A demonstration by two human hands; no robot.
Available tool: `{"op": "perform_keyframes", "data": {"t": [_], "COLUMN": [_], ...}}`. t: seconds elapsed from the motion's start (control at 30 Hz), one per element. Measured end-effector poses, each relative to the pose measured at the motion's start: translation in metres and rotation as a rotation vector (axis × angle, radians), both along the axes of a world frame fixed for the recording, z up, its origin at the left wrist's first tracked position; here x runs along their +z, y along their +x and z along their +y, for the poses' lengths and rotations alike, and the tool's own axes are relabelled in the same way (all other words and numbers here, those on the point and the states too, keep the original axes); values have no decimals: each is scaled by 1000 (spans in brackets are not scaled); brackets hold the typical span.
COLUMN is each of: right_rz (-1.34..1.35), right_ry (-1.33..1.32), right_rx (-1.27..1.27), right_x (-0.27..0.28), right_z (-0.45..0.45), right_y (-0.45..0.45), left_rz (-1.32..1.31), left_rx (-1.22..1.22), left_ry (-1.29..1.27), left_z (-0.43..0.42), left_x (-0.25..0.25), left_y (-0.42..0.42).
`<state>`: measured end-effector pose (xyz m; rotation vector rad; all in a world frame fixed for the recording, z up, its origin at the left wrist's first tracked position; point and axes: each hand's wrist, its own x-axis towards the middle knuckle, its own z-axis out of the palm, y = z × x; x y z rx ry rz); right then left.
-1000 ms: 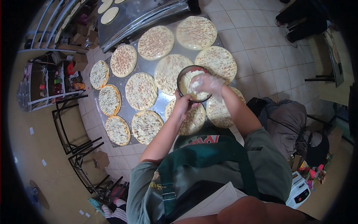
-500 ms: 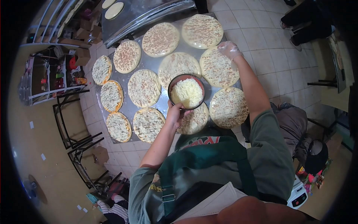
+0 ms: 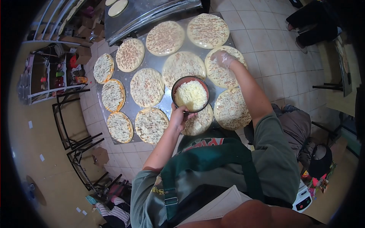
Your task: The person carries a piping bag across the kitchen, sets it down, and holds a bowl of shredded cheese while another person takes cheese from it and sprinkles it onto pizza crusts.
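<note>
My left hand point(image 3: 178, 118) grips the near rim of a dark round bowl point(image 3: 173, 99). White shredded cheese point(image 3: 191, 94) fills most of it, with its reddish inner wall showing. Over the right-hand pizza point(image 3: 232, 78) hovers my right hand point(image 3: 223, 59) in a clear plastic glove. Its fingers are drawn together, pointing down, and what they hold, if anything, is hidden. Beneath the bowl, one pizza point(image 3: 197, 123) is partly covered. Another pizza point(image 3: 182, 66) lies just beyond the bowl, and one point(image 3: 232, 108) sits nearer on the right. Pale shreds and brownish topping cover them.
Several more pizzas rest on the metal table point(image 3: 171, 99), including smaller orange-edged ones point(image 3: 113, 95) at left. A metal surface with plain dough rounds point(image 3: 118, 7) adjoins the far side. Black metal frames point(image 3: 68, 121) stand left; a crouching person point(image 3: 294, 125) is close on my right.
My right hand has moved left and slightly nearer, from the pizza's far edge to over its surface, and its fingers have drawn together. My left hand and the bowl stay put.
</note>
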<state>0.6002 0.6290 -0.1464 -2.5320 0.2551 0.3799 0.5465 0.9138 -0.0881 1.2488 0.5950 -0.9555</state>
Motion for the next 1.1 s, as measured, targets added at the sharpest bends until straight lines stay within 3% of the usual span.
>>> {"op": "perform_keyframes", "data": {"t": [0.17, 0.27, 0.37, 0.43, 0.57, 0.7, 0.77, 0.87, 1.0, 1.07, 1.1], "right_rz": [43, -23, -255, -198, 50, -74, -115, -36, -16, -177, -127], "right_ry": [-110, 283, 351, 331, 288, 282, 36, -2, -113, 584, 594], "right_rx": [-25, -509, -674, -686, -717, -719, -649, -687, -574, -567, -418], "right_x": [7, 4, -1, -32, -12, -22, -16, -29, 15, 20, 40], "right_z": [-6, -36, -60, -78, -62, -47, -45, -47, -17, 2, 22], "right_y": [-5, -25, -65, -91, -111, -112, -116, -124, -123, -122, -118], "left_rz": [11, 19, 18, 31, 33, 30, 42, 13, 1, -4, -7], "left_rx": [0, -23, 6, -2, -24, -56, -40, -113, -113, -93, -87], "left_ry": [-12, -24, -13, -19, -28, -23, -9, -45, -9, 20, 26], "left_z": [-2, -1, -1, 3, 5, -1, -3, -7, -23, -32, -34], "left_x": [2, 5, 6, 2, -2, -1, -3, -4, 1, 10, 11], "left_y": [0, 0, -1, -2, -2, -4, -4, -5, -8, -9, -10]}}
